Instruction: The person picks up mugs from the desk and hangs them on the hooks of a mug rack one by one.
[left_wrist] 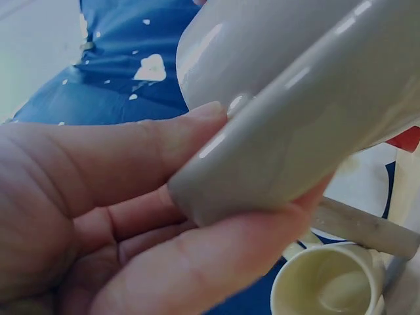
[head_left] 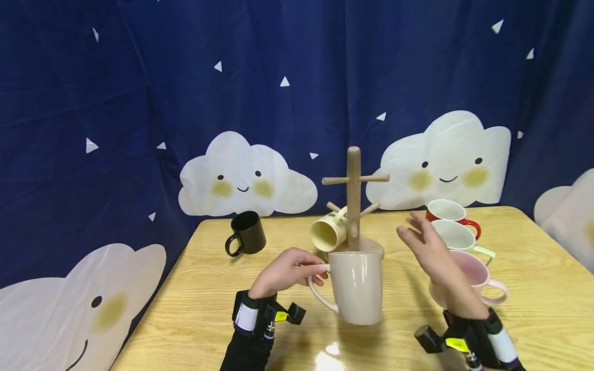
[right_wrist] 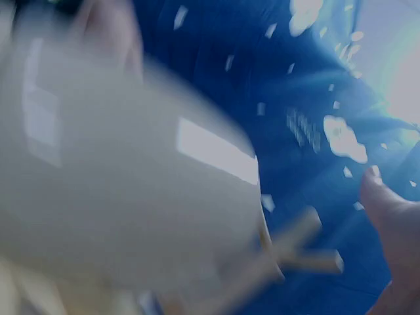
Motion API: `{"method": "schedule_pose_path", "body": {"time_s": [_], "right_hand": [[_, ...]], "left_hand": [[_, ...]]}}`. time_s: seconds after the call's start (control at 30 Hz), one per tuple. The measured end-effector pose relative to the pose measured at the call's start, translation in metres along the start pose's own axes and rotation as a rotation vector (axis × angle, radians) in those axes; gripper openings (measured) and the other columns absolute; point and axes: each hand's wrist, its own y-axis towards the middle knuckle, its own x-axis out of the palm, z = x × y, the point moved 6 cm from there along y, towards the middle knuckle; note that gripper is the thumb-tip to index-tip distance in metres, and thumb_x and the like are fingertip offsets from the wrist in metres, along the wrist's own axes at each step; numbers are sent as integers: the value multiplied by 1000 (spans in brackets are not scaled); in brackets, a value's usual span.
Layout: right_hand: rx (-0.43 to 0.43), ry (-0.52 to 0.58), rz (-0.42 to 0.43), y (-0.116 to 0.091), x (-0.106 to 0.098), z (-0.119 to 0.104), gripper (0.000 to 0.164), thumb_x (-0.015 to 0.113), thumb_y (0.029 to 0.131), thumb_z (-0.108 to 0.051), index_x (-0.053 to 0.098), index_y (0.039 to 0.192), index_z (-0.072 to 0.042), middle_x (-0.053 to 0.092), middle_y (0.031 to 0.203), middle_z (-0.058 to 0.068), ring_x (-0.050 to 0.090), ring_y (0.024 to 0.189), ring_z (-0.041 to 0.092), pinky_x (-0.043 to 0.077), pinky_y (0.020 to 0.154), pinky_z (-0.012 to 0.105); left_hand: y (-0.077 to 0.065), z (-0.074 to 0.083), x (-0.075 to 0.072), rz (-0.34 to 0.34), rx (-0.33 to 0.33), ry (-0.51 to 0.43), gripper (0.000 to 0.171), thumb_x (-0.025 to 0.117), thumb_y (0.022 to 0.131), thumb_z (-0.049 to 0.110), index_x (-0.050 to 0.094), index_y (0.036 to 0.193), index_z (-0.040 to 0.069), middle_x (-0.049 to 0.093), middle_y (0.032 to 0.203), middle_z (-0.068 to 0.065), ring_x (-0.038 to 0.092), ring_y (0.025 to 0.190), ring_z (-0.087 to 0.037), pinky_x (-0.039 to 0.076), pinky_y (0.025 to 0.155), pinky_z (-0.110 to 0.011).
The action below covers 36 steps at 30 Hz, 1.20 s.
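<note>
My left hand (head_left: pixel 293 272) pinches the handle of a large off-white mug (head_left: pixel 356 288), which hangs upright in front of the wooden mug tree (head_left: pixel 354 201). The left wrist view shows thumb and fingers around the handle (left_wrist: pixel 262 157). My right hand (head_left: pixel 433 252) is raised to the right of the mug, fingers extended and holding nothing. In the right wrist view its thumb (right_wrist: pixel 390 210) stands apart from the blurred mug (right_wrist: pixel 131 177). A cream mug (head_left: pixel 328 232) hangs sideways by its handle on a lower left peg of the tree, its mouth facing me.
A black mug (head_left: pixel 248 233) stands at the table's back left. On the right, a red mug (head_left: pixel 446 208), a pale green mug (head_left: pixel 452 234) and a pink mug (head_left: pixel 471 270) stand in a row, partly behind my right hand. Behind the wooden table (head_left: pixel 199 309) hangs a dark blue curtain (head_left: pixel 260 113).
</note>
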Motion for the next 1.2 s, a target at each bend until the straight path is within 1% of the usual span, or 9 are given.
{"method": "schedule_pose_path", "body": {"time_s": [0.07, 0.13, 0.3, 0.4, 0.57, 0.77, 0.9, 1.0, 1.2], "right_hand": [[33, 190, -100, -5, 16, -1, 77, 42, 97, -35, -5, 146, 0, 6, 149, 31, 13, 136, 46, 19, 105, 64], [60, 275, -173, -8, 32, -2, 80, 47, 95, -32, -7, 146, -2, 5, 149, 31, 13, 137, 45, 21, 105, 62], [78, 254, -222, -12, 61, -2, 102, 66, 82, -24, -11, 145, -3, 5, 148, 32, 15, 136, 47, 26, 105, 58], [58, 265, -229, -13, 72, -1, 104, 70, 79, -22, -7, 145, 1, 19, 143, 33, 33, 128, 44, 36, 101, 51], [22, 318, -147, -13, 79, -1, 95, 73, 74, -13, 9, 143, 2, 43, 124, 27, 54, 100, 24, 46, 82, 34], [8, 302, -10, -14, 82, -1, 77, 76, 70, -7, 34, 135, -5, 52, 116, 19, 55, 91, 17, 47, 76, 33], [17, 263, 57, -16, 81, 0, 78, 78, 69, -8, 36, 134, -6, 52, 117, 18, 54, 90, 16, 47, 75, 31], [18, 272, 71, -17, 80, -1, 78, 77, 69, -7, 35, 134, -6, 51, 118, 19, 54, 91, 16, 47, 76, 31], [34, 283, 116, -14, 56, -3, 79, 75, 72, -7, 30, 136, -4, 47, 118, 14, 52, 91, 13, 47, 76, 31]], "left_hand": [[-1, 0, -2, 7, 10, -9, 25, 56, 92, 23, 70, 99, 3, 69, 93, -16, 68, 77, -15, 55, 67, -27], [-2, 0, -4, 18, 20, -13, 25, 57, 91, 23, 70, 98, 3, 70, 91, -17, 68, 78, -18, 54, 66, -28], [-2, 0, -7, 40, 31, -37, 25, 57, 91, 23, 69, 98, 2, 69, 91, -19, 67, 77, -17, 55, 67, -31], [-3, 0, -8, 42, 35, -45, 25, 57, 91, 22, 69, 101, 2, 69, 92, -20, 66, 77, -16, 55, 67, -31], [-2, 2, -7, 49, 39, -13, 25, 56, 92, 22, 69, 102, 4, 70, 90, -16, 65, 74, -16, 54, 66, -29], [-2, 4, -8, 112, 49, 52, 23, 57, 91, 23, 70, 101, 6, 70, 94, -14, 66, 77, -11, 52, 67, -25], [-4, 9, -9, 161, 74, 106, 26, 58, 91, 26, 69, 103, 7, 69, 98, -10, 67, 86, -18, 51, 73, -25], [-8, 11, -13, 190, 73, 115, 35, 59, 90, 30, 63, 116, 7, 67, 108, -10, 65, 95, -22, 51, 80, -28], [-24, 7, -40, 334, 25, 62, 51, 63, 87, 28, 46, 133, 13, 60, 120, -11, 63, 101, -26, 50, 85, -38]]}}
